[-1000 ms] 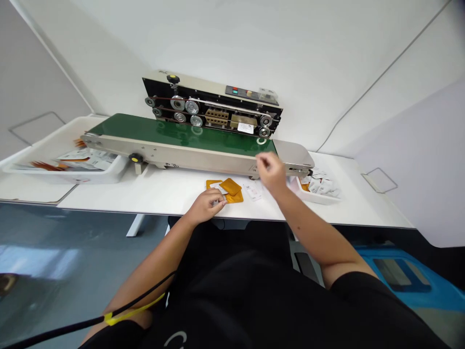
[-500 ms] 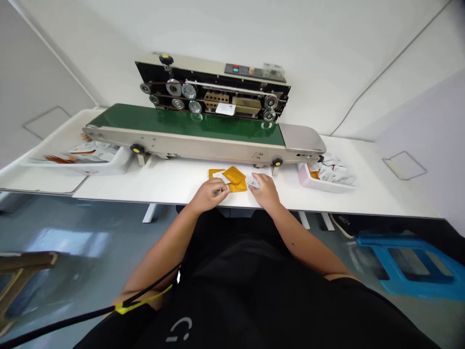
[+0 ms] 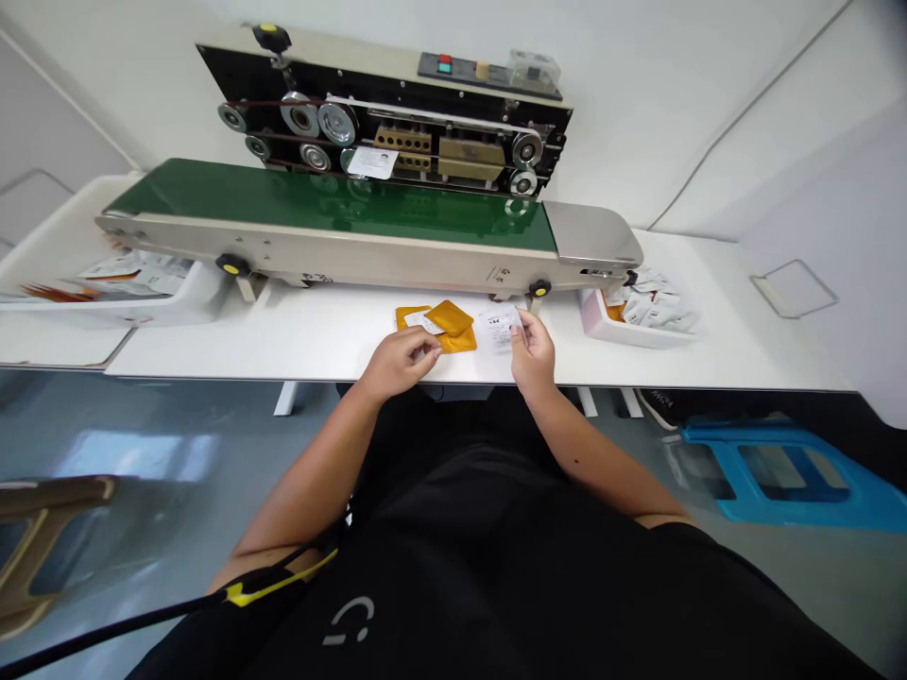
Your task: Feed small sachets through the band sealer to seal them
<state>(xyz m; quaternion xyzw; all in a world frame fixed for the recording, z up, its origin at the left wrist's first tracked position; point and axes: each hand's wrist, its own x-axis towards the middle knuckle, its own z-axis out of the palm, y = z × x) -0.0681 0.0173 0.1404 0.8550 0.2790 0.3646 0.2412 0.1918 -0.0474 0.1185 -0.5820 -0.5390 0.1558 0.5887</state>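
Observation:
Between the thumb and fingers of my right hand point(image 3: 534, 353) is a white printed packet point(image 3: 498, 328), its lettered face turned up just above the table. My left hand point(image 3: 401, 363) has its fingers curled in at the edge of a small pile of packets; what they grip, if anything, is hidden. That pile holds orange-yellow packets point(image 3: 451, 319), overlapping, with a white printed packet point(image 3: 423, 322) among them. Behind my hands, another white packet point(image 3: 372, 162) stands on the green conveyor belt point(image 3: 283, 203), against the rollers and brass blocks of the band sealing machine point(image 3: 471, 159).
A white bin point(image 3: 177, 307) with several packets stands at the left end of the conveyor. On the right, a smaller bin point(image 3: 615, 329) is heaped with white and orange packets. The white table point(image 3: 318, 342) ends just before my body. A blue stool point(image 3: 794, 472) is at the lower right.
My right hand has turned up the white packet, so more of its printed face shows. The packet on the belt has travelled left along the machine. My left hand stays by the pile.

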